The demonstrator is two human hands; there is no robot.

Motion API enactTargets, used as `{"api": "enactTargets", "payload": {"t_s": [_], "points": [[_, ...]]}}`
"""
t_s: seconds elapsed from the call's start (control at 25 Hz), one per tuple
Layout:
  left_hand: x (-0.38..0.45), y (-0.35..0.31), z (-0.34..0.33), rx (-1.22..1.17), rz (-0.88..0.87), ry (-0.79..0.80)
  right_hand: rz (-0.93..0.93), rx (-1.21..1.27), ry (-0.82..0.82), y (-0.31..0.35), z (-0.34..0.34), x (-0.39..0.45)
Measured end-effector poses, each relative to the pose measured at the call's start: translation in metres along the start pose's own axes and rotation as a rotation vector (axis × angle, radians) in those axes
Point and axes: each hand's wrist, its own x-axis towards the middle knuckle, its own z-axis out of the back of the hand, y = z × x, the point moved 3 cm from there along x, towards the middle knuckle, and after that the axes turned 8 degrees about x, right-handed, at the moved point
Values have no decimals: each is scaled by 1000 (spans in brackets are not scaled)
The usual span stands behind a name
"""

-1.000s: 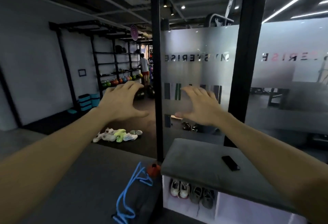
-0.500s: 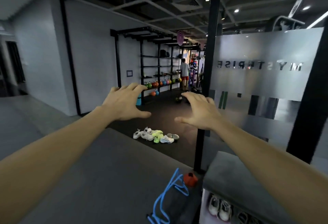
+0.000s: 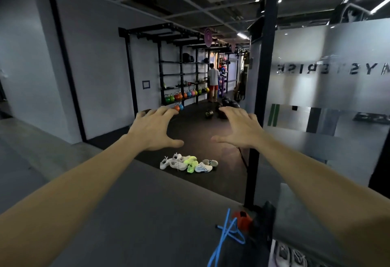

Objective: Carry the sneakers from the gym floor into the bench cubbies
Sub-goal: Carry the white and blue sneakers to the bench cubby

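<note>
Reaching ahead, left hand (image 3: 155,128) and right hand (image 3: 239,128) spread wide, holding nothing, readying to gather sneakers (image 3: 187,163) piled on dark gym floor (image 3: 194,131) well beyond; bench cubbies (image 3: 289,254), apparently lower right, holding shoes

Head view, forward-down, sneakers (image 3: 188,163) well ahead

A gym: kettlebells (image 3: 179,95) on a black rack (image 3: 168,70), medicine balls (image 3: 229,103) on rubber flooring (image 3: 200,131).
</note>
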Motion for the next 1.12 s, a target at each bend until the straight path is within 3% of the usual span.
{"api": "enactTargets", "payload": {"t_s": [0.6, 1.12], "points": [[295, 160, -233, -81, -66, 24, -61, -50, 53, -77, -186, 352], [601, 291, -463, -129, -274, 16, -284, -114, 15, -184, -345, 634]]}}
